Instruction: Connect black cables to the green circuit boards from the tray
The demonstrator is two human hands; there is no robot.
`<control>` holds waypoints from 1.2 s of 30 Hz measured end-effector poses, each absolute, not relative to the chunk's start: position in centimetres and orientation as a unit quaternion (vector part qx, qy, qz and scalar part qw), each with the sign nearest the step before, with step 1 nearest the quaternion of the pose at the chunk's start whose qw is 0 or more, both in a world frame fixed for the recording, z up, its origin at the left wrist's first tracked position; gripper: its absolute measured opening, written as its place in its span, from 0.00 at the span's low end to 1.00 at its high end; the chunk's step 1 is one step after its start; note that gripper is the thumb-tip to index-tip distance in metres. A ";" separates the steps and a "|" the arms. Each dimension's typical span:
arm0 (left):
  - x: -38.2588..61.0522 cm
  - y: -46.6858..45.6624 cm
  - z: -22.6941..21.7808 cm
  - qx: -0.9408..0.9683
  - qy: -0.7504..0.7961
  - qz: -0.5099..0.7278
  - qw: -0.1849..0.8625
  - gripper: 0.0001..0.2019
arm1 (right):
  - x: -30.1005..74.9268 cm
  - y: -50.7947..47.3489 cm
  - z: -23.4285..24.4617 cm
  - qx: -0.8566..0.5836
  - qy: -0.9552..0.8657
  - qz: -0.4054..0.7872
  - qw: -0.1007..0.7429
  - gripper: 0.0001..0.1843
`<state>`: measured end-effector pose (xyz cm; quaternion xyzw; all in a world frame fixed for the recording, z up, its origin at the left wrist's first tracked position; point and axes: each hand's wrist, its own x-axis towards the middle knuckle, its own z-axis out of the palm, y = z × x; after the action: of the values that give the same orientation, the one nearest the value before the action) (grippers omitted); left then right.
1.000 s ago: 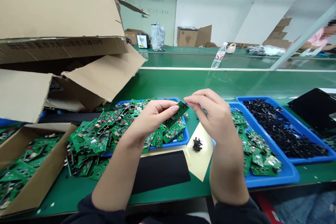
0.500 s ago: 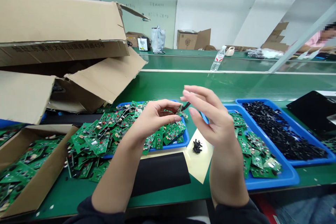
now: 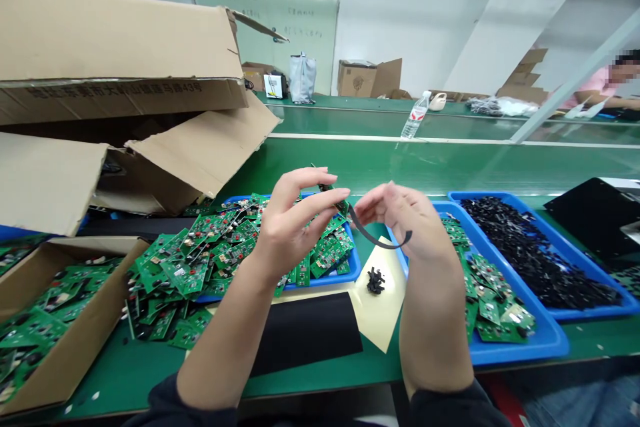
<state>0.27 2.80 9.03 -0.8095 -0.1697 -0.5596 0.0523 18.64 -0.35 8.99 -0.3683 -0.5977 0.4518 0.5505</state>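
Green board (image 3: 340, 205) pinched tight in the left hand's (image 3: 293, 230) fingers, wrist raised, just above a blue plastic tray (image 3: 354, 271) of heaped boards (image 3: 240, 233); stiff black wire (image 3: 374, 239) curving off toward the right hand (image 3: 400, 220), fingers curled, grip unclear.

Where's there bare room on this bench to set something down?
The widest free patch is the green bench beyond the blue trays. A narrower strip runs in front of the black-parts tray. The black mat also looks free. It's crowded on the left, where circuit boards spread between the cardboard box and the blue tray.
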 end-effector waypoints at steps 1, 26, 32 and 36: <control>0.3 2.9 9.0 -0.807 -0.169 -0.562 0.063 0.13 | 18.3 -0.8 9.2 -0.363 -0.620 0.475 0.508 0.18; -0.2 2.7 9.1 -0.843 -0.144 -0.517 -0.050 0.17 | 17.9 -0.2 8.6 -0.239 -0.576 0.667 0.407 0.15; -0.4 2.6 9.2 -0.835 -0.159 -0.506 -0.144 0.16 | 17.7 -0.4 8.7 -0.264 -0.590 0.622 0.442 0.15; -0.1 2.3 9.0 -0.794 -0.178 -0.504 -0.291 0.16 | 17.5 -0.6 8.8 -0.275 -0.606 0.574 0.478 0.15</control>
<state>-0.13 2.27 9.02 -0.7936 -0.1777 -0.5038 -0.2913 17.54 -0.64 8.83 -0.2751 -0.6056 0.5736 0.4781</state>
